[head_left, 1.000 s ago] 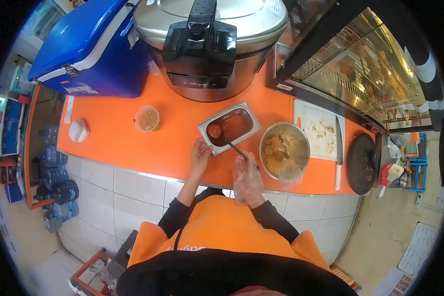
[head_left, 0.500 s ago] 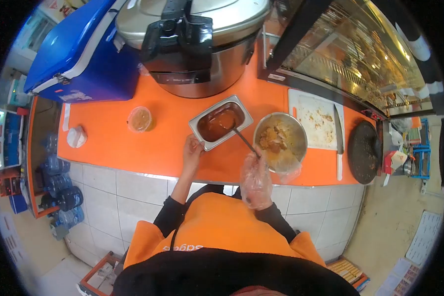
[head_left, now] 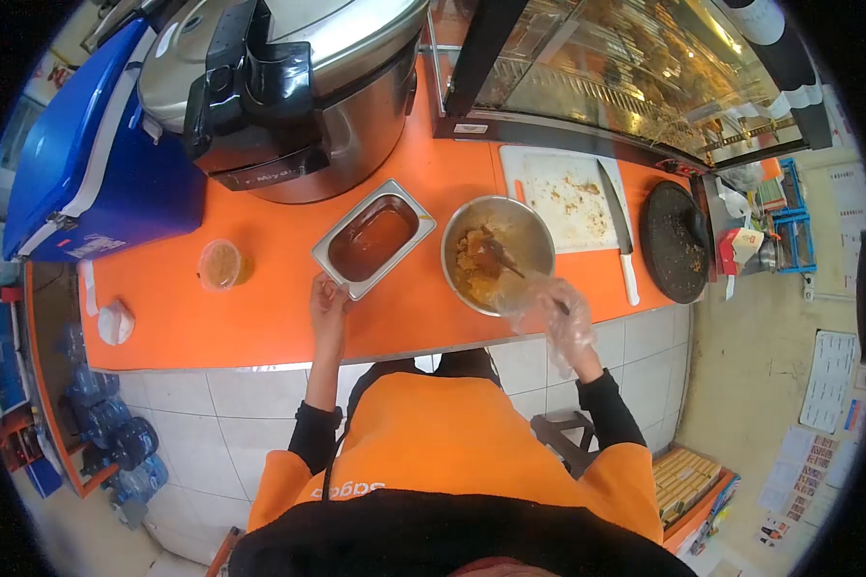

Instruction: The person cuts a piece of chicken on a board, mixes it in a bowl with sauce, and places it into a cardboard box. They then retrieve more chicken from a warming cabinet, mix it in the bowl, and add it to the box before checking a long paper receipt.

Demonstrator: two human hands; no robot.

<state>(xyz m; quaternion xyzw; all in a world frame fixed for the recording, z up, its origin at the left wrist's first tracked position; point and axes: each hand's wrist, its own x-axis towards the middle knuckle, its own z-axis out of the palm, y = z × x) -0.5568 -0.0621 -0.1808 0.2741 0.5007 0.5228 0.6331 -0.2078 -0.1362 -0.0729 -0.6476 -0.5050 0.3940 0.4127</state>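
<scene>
My bare left hand pinches the near corner of a rectangular metal pan, which holds reddish-brown sauce. In a clear plastic glove, my right hand grips the dark handle of a spoon. The spoon's head is down in a round steel mixing bowl, over yellow-brown food with some reddish sauce on it. Part of the handle is hidden by the glove.
A large steel cooker and a blue cooler box stand behind. At the left are a lidded plastic cup and a white bundle. A cutting board, a knife, a black round slab and a glass display case lie right.
My right hand has moved the spoon from the sauce pan rightward into the mixing bowl. My left hand stays at the pan's corner. The whole view has shifted.
</scene>
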